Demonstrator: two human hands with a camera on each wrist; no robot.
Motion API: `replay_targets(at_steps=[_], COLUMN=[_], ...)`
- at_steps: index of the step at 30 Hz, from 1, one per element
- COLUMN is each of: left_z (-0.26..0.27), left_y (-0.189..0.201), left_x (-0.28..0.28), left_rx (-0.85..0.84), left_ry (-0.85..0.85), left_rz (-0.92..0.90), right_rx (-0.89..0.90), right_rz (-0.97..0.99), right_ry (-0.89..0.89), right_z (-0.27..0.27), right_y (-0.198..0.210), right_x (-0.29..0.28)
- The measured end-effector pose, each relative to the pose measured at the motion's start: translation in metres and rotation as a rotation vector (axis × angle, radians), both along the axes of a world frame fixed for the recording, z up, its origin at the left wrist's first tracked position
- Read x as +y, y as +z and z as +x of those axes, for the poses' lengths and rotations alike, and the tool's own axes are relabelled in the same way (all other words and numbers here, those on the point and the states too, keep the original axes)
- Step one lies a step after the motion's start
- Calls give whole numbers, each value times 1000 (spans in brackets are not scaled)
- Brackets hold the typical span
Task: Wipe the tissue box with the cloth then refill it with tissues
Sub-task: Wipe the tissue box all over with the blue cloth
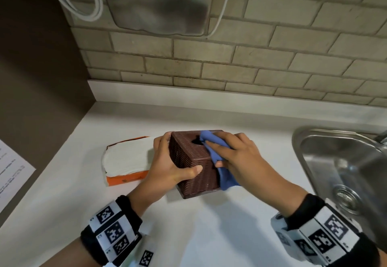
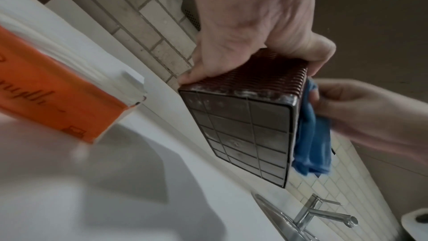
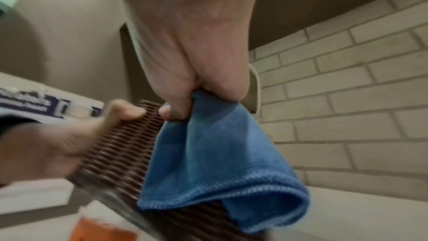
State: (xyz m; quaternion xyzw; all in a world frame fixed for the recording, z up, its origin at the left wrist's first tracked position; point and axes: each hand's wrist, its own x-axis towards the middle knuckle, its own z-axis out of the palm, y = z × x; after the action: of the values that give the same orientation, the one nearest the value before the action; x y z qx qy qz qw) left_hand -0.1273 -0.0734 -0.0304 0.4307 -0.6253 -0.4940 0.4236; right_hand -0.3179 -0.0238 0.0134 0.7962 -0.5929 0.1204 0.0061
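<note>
A brown woven tissue box [image 1: 193, 162] is held tilted above the white counter [image 1: 188, 235]; its gridded underside [image 2: 243, 135] shows in the left wrist view. My left hand [image 1: 167, 162] grips its left side, thumb on the near face. My right hand [image 1: 234, 153] holds a blue cloth [image 1: 211, 149] against the box's top and right side, by the round opening. The cloth [image 3: 220, 153] hangs bunched from that hand's fingers over the box [image 3: 120, 153]. An orange pack of white tissues [image 1: 125, 160] lies on the counter to the left.
A steel sink [image 1: 345, 172] with a tap [image 2: 324, 213] is set into the counter at the right. A steel dispenser [image 1: 157, 2] hangs on the tiled wall. A printed sheet [image 1: 10, 172] is on the dark side wall at the left.
</note>
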Motion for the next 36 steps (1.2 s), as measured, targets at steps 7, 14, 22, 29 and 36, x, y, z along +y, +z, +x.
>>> replay_targets(at_steps=[7,14,22,29,36], left_z=[11,-6,19,27,28], left_y=[-2,6,5,10,4], left_x=[4,10,9,4,-2], left_rx=[-10,-9,23,81,-10], left_ry=[14,-7,-71,-202,-363], left_rz=[3,-42,-27,-44,-63], right_rx=[16,-57,30,-70,-67], right_rz=[-24,42,78,353,379], right_ry=[-8,30,20,159,210], right_z=[-21,16,-37,-47,-40], right_y=[3,10,12,42,53], right_x=[5,12,14,6,5])
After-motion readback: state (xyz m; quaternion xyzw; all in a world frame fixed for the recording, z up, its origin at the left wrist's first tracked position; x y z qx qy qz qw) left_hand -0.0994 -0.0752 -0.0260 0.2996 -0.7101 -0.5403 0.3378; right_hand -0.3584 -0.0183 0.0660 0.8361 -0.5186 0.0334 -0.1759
